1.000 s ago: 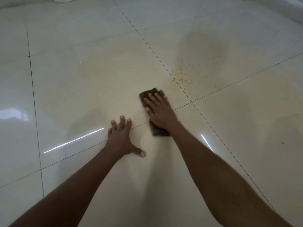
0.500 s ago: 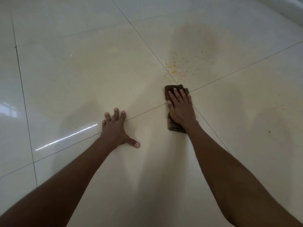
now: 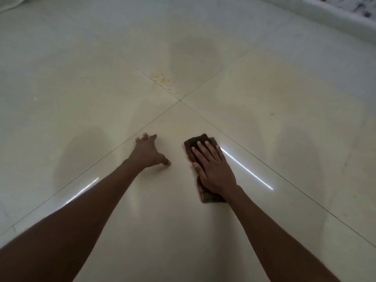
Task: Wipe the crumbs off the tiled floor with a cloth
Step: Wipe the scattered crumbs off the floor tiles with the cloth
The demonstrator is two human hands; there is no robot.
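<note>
Cloth: a dark brown, folded rectangular fabric cloth (image 3: 203, 169) lies flat on the glossy cream tiled floor (image 3: 81, 98), on the tile nearest the person, just right of centre.
Right hand: the right hand (image 3: 213, 169) lies palm-down on the cloth, fingers straight and slightly spread, pressing it to the tile; nothing is pinched or curled round.
Left hand: the left hand (image 3: 147, 152) is planted on bare tile just beside the cloth, fingers splayed, thumb out to the side, holding nothing; judged to be a brace.
Crumbs: a scatter of small orange-yellow crumbs (image 3: 161, 80) sits beyond the meeting point of four tiles, well apart from the cloth; one stray speck (image 3: 271, 113) lies off to the right.
Handling, cloth: judged soft, light and limp; it will bunch or unfold if dragged by an edge. Flat palm pressure across the middle, as placed now, suits it best.
Handling, crumbs: judged dry, loose and light; likely to scatter or lodge in the grout lines under a quick stroke.
Floor: polished and reflective, so judged slippery under the cloth and under the bracing hand.
Containers: none visible; no pan or bin to receive the crumbs.
Progress: crumbs unwiped; the cloth has not yet reached them.
</note>
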